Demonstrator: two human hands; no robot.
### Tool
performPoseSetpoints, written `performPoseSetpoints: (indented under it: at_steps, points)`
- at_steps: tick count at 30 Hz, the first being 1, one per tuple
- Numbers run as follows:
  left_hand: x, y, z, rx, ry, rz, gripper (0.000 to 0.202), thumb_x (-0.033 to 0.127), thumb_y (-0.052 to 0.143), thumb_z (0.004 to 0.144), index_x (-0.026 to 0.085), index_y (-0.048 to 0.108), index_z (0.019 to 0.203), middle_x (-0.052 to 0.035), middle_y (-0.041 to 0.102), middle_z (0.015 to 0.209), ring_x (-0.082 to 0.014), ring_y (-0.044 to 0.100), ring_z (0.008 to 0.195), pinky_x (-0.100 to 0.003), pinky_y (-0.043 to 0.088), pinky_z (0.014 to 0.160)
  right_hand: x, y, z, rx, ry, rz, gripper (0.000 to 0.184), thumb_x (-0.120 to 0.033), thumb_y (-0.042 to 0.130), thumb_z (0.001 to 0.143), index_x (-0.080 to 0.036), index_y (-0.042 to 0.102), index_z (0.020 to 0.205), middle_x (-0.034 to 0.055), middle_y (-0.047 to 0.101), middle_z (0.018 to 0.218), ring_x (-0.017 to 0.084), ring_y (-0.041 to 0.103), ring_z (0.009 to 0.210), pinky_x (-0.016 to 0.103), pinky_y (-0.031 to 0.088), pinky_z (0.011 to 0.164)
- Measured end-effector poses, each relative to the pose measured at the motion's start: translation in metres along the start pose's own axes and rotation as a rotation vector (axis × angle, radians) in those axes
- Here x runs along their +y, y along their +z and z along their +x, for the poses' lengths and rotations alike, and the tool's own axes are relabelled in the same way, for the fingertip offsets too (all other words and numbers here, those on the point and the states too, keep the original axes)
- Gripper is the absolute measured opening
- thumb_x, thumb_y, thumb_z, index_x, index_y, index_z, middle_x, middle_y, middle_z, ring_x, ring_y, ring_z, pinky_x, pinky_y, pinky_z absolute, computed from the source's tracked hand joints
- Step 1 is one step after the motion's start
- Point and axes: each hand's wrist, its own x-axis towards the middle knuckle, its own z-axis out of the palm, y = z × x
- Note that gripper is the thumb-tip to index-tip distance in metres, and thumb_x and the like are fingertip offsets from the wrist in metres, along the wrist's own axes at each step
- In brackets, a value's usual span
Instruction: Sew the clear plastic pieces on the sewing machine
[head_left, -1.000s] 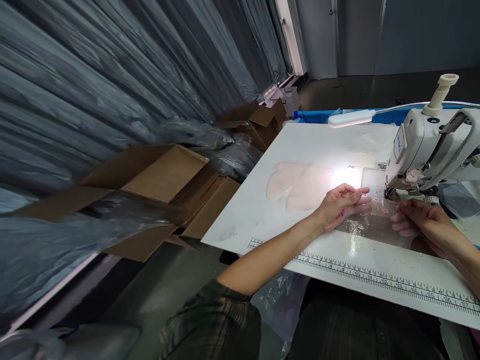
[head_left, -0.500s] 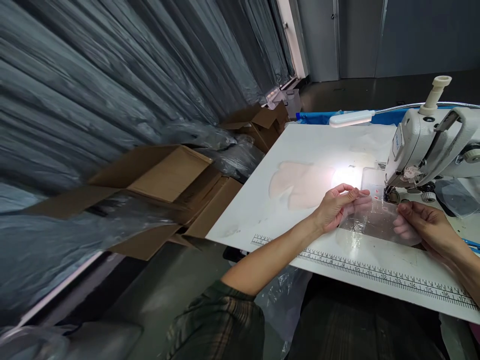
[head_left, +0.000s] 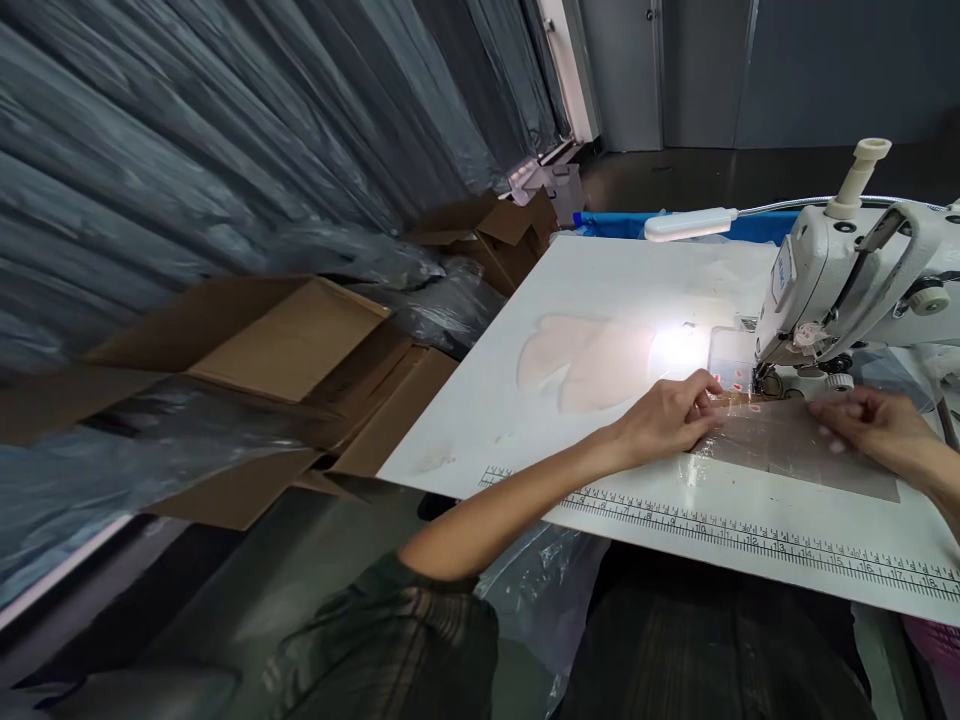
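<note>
A thin see-through plastic sheet (head_left: 795, 450) lies on the white table in front of the sewing machine (head_left: 814, 285). My left hand (head_left: 679, 415) pinches its left edge, fingers bent, just left of the needle area. At the sheet's upper right, my right hand (head_left: 874, 425) is closed on the edge, with thumb and fingers together. A strip of the sheet's far edge runs along the presser foot between both hands. Small red marks show on the clear guard plate (head_left: 727, 365) beside the needle.
A printed ruler (head_left: 720, 535) runs along the near edge of the white table (head_left: 450, 430). Pale mitten-shaped pieces (head_left: 585, 365) lie left of a bright light spot. A white lamp (head_left: 690, 224) hangs behind. Open cardboard boxes (head_left: 292, 335) stand left of the table.
The sheet has gone from raised and curved between my hands to flat on the table at the machine's foot. My left hand has turned palm down. The view has shifted slightly.
</note>
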Motion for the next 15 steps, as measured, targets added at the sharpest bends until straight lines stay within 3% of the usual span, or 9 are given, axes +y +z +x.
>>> performPoseSetpoints:
  at_steps: [2,4,7,11,15]
  points:
    - [-0.013,0.005,0.011,0.058,0.026,0.185,0.022,0.031,0.066,0.09,0.018,0.062,0.108,-0.0042,0.07,0.082,-0.0182,0.064,0.075,-0.032,0.05,0.069,-0.009,0.008,0.009,0.122,0.018,-0.214,0.038,-0.048,0.064,0.085,-0.024,0.049,0.06,0.0022,0.059,0.054,0.015,0.051,0.05,0.029,0.039,0.051]
    - [-0.019,0.009,0.014,0.102,0.044,0.326,0.022,0.033,0.063,0.093,0.018,0.064,0.108,-0.0073,0.07,0.088,-0.0212,0.063,0.081,-0.034,0.049,0.072,-0.013,0.011,0.01,0.175,0.039,-0.405,0.044,-0.047,0.062,0.088,-0.025,0.041,0.056,0.0013,0.052,0.049,0.016,0.045,0.05,0.031,0.034,0.054]
    - [-0.02,0.01,0.011,0.153,0.133,0.445,0.019,0.033,0.059,0.096,0.017,0.068,0.102,-0.0123,0.069,0.105,-0.0234,0.063,0.092,-0.037,0.05,0.08,-0.008,0.006,0.004,0.167,0.069,-0.505,0.04,-0.056,0.066,0.084,-0.026,0.048,0.063,0.0019,0.053,0.052,0.019,0.047,0.052,0.033,0.034,0.055]
    - [-0.016,0.012,0.006,0.152,0.253,0.333,0.021,0.032,0.056,0.097,0.017,0.07,0.096,-0.0122,0.069,0.107,-0.0207,0.064,0.092,-0.035,0.053,0.079,0.005,-0.002,-0.007,0.047,0.009,-0.203,0.051,-0.068,0.074,0.067,-0.023,0.062,0.087,0.0021,0.059,0.063,0.018,0.053,0.056,0.033,0.04,0.054]
    - [-0.012,0.012,0.006,0.104,0.182,-0.036,0.03,0.044,0.057,0.097,0.016,0.069,0.099,-0.0062,0.071,0.086,-0.0131,0.064,0.071,-0.027,0.055,0.064,-0.01,0.012,-0.014,-0.059,0.117,0.267,0.072,-0.07,0.086,0.047,-0.019,0.065,0.092,-0.0015,0.056,0.063,0.011,0.048,0.053,0.027,0.04,0.047]
